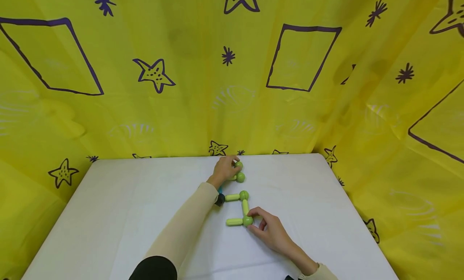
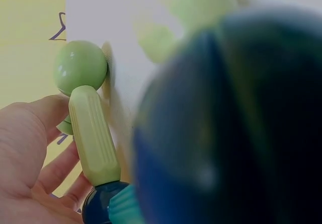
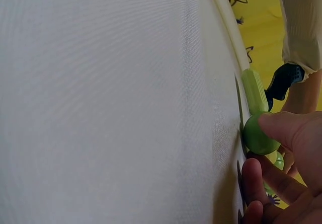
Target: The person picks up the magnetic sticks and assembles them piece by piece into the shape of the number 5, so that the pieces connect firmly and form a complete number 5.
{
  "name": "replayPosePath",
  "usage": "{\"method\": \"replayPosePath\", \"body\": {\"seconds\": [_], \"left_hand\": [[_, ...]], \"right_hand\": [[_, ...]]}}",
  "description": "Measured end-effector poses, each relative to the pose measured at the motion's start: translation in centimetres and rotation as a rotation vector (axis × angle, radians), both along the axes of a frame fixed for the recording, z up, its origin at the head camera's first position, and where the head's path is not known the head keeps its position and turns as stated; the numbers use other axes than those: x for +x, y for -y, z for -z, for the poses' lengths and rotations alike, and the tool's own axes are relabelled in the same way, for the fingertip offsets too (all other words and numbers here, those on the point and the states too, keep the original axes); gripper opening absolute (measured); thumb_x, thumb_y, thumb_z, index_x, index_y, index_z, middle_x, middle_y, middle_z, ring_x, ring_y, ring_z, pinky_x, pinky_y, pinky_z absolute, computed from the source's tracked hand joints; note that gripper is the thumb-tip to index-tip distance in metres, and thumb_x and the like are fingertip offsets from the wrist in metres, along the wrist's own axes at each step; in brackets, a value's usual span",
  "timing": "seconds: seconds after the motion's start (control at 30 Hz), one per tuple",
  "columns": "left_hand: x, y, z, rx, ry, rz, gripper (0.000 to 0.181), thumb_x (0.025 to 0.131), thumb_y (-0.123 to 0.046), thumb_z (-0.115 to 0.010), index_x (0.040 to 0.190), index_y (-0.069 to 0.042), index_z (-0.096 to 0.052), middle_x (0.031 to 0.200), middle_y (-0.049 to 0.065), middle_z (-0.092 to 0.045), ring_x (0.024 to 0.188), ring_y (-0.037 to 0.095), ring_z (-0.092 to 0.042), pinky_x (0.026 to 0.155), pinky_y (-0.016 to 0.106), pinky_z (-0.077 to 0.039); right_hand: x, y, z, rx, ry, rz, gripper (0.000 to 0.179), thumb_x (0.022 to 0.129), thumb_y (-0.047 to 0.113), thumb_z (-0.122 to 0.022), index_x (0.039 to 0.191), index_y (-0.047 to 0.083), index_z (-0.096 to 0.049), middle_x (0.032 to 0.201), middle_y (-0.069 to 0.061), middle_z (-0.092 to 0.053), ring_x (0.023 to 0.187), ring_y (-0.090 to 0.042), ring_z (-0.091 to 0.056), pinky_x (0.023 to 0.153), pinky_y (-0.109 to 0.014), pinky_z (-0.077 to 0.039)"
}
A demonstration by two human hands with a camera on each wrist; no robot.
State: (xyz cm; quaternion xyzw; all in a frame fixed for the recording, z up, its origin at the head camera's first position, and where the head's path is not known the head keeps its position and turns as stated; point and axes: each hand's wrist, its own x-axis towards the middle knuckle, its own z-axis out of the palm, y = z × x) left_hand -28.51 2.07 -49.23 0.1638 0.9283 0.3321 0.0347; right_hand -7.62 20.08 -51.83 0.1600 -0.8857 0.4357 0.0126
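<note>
My left hand [image 1: 224, 169] reaches to the back of the table and holds a green ball [image 1: 238, 165] between thumb and fingers. Just in front is another green ball [image 1: 241, 177], with a pale green ribbed rod [image 2: 94, 136] running from it to a dark ball [image 2: 100, 204] in the left wrist view. Nearer, my right hand [image 1: 272, 229] pinches a green corner ball [image 1: 247, 221] with thumb and index finger. From that ball one rod [image 1: 234, 222] points left, and another rod [image 1: 245, 207] runs back to a further green ball [image 1: 244, 195].
A rod [image 1: 232, 197] links that further ball to a black ball [image 1: 220, 199], partly hidden by the left sleeve [image 1: 188, 219]. A bit of blue rod [image 1: 220, 190] shows beside the wrist. Yellow patterned cloth [image 1: 195, 110] hangs behind and beside the white table [image 1: 127, 207].
</note>
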Motion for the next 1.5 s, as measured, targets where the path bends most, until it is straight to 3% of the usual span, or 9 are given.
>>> {"method": "replayPosePath", "body": {"seconds": [0.37,0.6,0.83,1.0,1.23,1.5], "left_hand": [[0.0,0.0,0.2,0.032,0.004,-0.005,0.032,0.095,-0.02,-0.075,0.123,-0.007,-0.07,0.112,0.013,-0.073,0.106,0.029,-0.067,0.093,0.044,-0.052],[0.3,0.8,-0.4,0.12,0.025,-0.025,0.033,0.094,-0.02,-0.074,0.125,-0.008,-0.07,0.114,0.011,-0.072,0.103,0.027,-0.063,0.088,0.042,-0.052],[1.3,1.9,-1.7,0.165,-0.118,0.09,0.031,0.096,-0.019,-0.073,0.123,-0.005,-0.071,0.112,0.012,-0.073,0.105,0.031,-0.065,0.089,0.043,-0.053],[2.5,3.1,-2.2,0.219,-0.22,0.152,0.03,0.094,-0.018,-0.076,0.12,-0.004,-0.072,0.108,0.011,-0.074,0.099,0.031,-0.067,0.087,0.042,-0.054],[5.0,5.6,-2.4,0.302,-0.258,0.162,0.028,0.092,-0.018,-0.079,0.115,-0.004,-0.073,0.104,0.009,-0.075,0.096,0.035,-0.067,0.086,0.051,-0.053],[9.3,8.5,-1.4,0.344,-0.249,0.094,0.025,0.087,-0.016,-0.082,0.109,-0.007,-0.075,0.093,0.004,-0.074,0.091,0.031,-0.067,0.082,0.05,-0.051]], "right_hand": [[0.0,-0.1,-0.2,0.014,0.006,0.0,0.035,0.088,0.008,-0.081,0.116,0.021,-0.066,0.107,0.003,-0.068,0.058,-0.001,-0.05,0.053,-0.022,-0.044],[0.0,0.1,-0.5,0.01,0.005,-0.006,0.034,0.088,0.007,-0.081,0.116,0.019,-0.066,0.108,0.001,-0.069,0.058,-0.002,-0.051,0.053,-0.022,-0.044],[-0.2,-0.1,-0.4,0.024,-0.001,0.004,0.034,0.087,0.007,-0.082,0.114,0.021,-0.067,0.109,0.003,-0.071,0.06,-0.002,-0.052,0.055,-0.022,-0.045],[-0.3,-0.2,-0.4,0.034,-0.005,0.005,0.034,0.086,0.007,-0.082,0.113,0.022,-0.067,0.108,0.003,-0.071,0.061,-0.002,-0.053,0.055,-0.022,-0.045],[-0.3,-0.2,-0.6,0.033,-0.004,0.002,0.034,0.086,0.006,-0.082,0.113,0.021,-0.067,0.109,0.001,-0.072,0.061,-0.002,-0.053,0.056,-0.022,-0.045],[-0.4,-0.1,-0.6,0.035,0.021,0.0,0.034,0.086,0.007,-0.082,0.114,0.021,-0.068,0.111,-0.001,-0.073,0.062,-0.003,-0.054,0.056,-0.023,-0.045]]}}
